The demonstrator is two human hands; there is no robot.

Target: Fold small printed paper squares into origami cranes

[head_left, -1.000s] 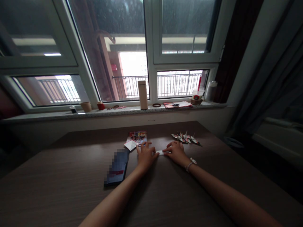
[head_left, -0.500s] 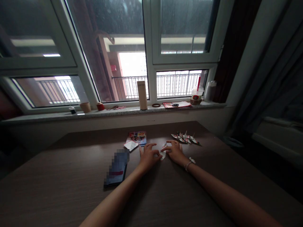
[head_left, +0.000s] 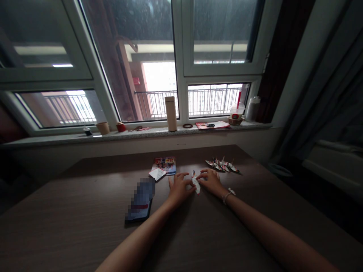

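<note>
A small folded piece of white printed paper (head_left: 196,183) stands between my hands over the brown table (head_left: 85,211). My left hand (head_left: 180,187) pinches its left side between thumb and finger, the other fingers spread. My right hand (head_left: 211,181), with a light band on the wrist, has its curled fingertips on the paper's right edge; its thumb is mostly hidden. Beyond my right hand lies a row of several folded paper shapes (head_left: 223,165). A white folded sheet (head_left: 157,173) rests against a colourful printed booklet (head_left: 166,165) beyond my left hand.
A phone (head_left: 140,200), partly pixelated, lies left of my left forearm. Along the windowsill (head_left: 136,135) stand a beige flask (head_left: 171,113), a paper cup (head_left: 102,128), a red spool (head_left: 120,127), a drink cup with a straw (head_left: 237,112) and scissors (head_left: 209,125) on papers.
The folded paper has turned and shows more of its white face between my hands. My fingers have shifted slightly around it; the other things on the table stay put.
</note>
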